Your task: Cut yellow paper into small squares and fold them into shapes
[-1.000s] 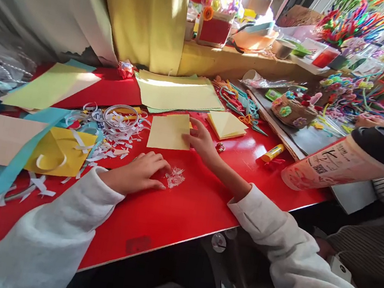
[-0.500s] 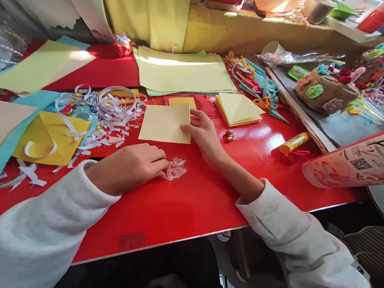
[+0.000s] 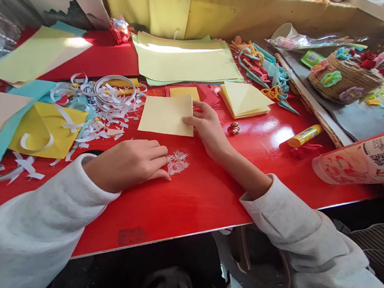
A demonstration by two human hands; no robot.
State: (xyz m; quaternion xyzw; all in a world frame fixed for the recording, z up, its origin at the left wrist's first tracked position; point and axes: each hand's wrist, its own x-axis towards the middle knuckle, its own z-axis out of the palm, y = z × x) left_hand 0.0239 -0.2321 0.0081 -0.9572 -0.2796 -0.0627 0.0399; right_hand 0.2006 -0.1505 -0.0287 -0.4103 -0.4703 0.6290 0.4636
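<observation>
My right hand (image 3: 206, 129) pinches the right edge of a pale yellow square of paper (image 3: 167, 114) between thumb and fingers. The square is tilted up a little above the red table. My left hand (image 3: 137, 162) rests palm down on the tabletop, fingers loosely bent and thumb apart, with nothing visible in it. Its fingertips reach the edge of a rough whitish patch (image 3: 177, 162) stuck on the table. Just behind the held square lie an orange-yellow paper square (image 3: 186, 91) and red paper (image 3: 208, 93).
A stack of yellow squares (image 3: 245, 99), two small metallic beads (image 3: 233, 128) and a glue stick (image 3: 305, 135) lie to the right, near a large drink cup (image 3: 367, 155). White paper curls (image 3: 109, 117) and a tape roll (image 3: 115, 90) are at left. Scissors (image 3: 286, 104) lie behind.
The view has shifted slightly down and right. My left thumb has spread away from the fingers beside the whitish patch. The right hand keeps its hold on the paper square.
</observation>
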